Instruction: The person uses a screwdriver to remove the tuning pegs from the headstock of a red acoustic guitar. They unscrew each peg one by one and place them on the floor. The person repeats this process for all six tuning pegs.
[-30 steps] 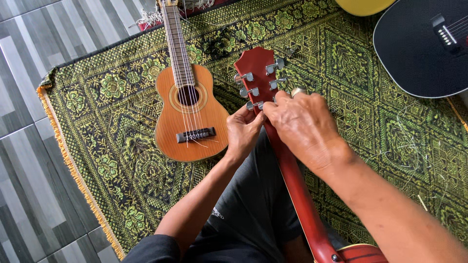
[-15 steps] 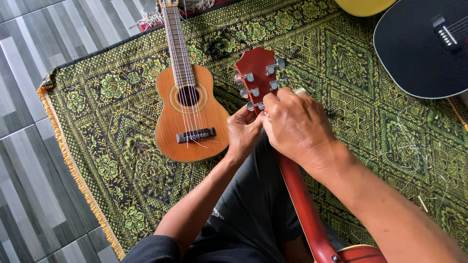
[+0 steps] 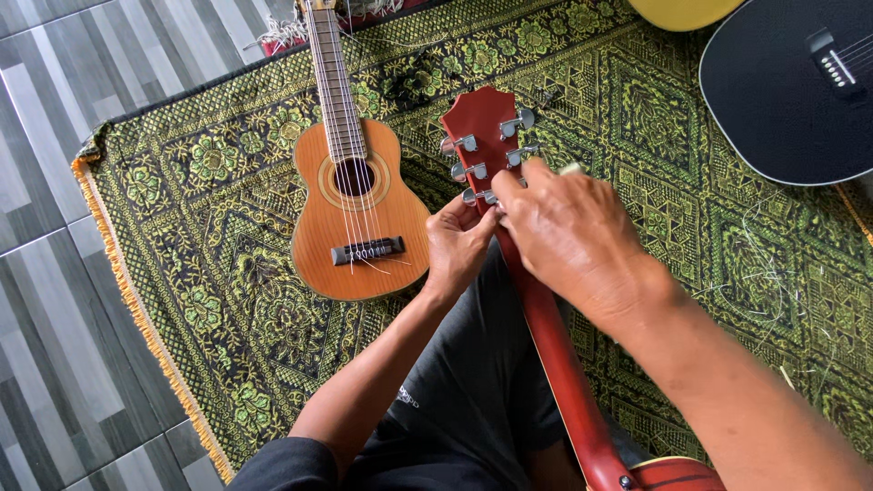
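A red guitar lies across my lap with its neck (image 3: pixel 555 355) running up to a red headstock (image 3: pixel 480 127) that carries silver tuning pegs (image 3: pixel 464 144). My left hand (image 3: pixel 459 244) grips the neck just below the headstock, on its left side. My right hand (image 3: pixel 568 232) covers the same spot from the right, its fingertips at the lowest pegs. What the fingers pinch is hidden.
A small orange ukulele (image 3: pixel 356 205) lies on the green patterned rug (image 3: pixel 227 273) to my left. A black guitar body (image 3: pixel 791 91) sits at the top right, a yellow one (image 3: pixel 682 11) at the top edge. Grey floor tiles (image 3: pixel 55 227) lie left of the rug.
Both hands stay at the base of the headstock; my right hand has shifted slightly lower and closer to the neck. The guitars have not moved.
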